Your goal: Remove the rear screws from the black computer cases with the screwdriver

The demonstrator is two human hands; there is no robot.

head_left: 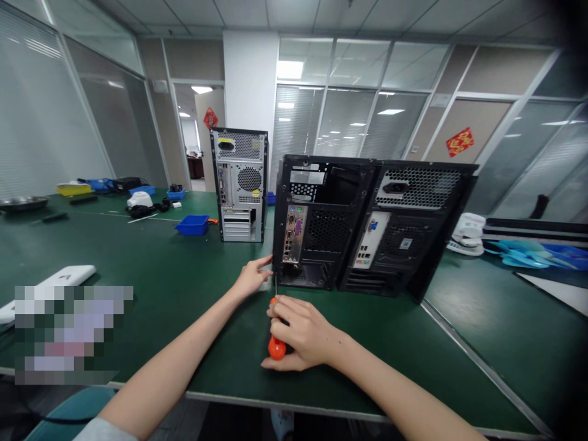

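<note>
My right hand (301, 331) is closed around the orange handle of a screwdriver (277, 348). The thin shaft points away from me, its tip at the lower left edge of a black computer case (316, 245) seen from the back. Whether the tip sits in a screw is too small to tell. Beside that same lower left edge is my left hand (252, 278), fingers stretched toward the case and touching its side. Ports and an empty upper bay show on the case's back. A second black computer case (399, 239) stands upright against its right side.
Farther back stands a silver computer case (241, 184). Left of it lies a blue tray (193, 225). A white device (50, 288) and a blurred-out patch are at the left. On the right are a white appliance (468, 233) and blue plastic items (523, 254) on the green table (220, 373).
</note>
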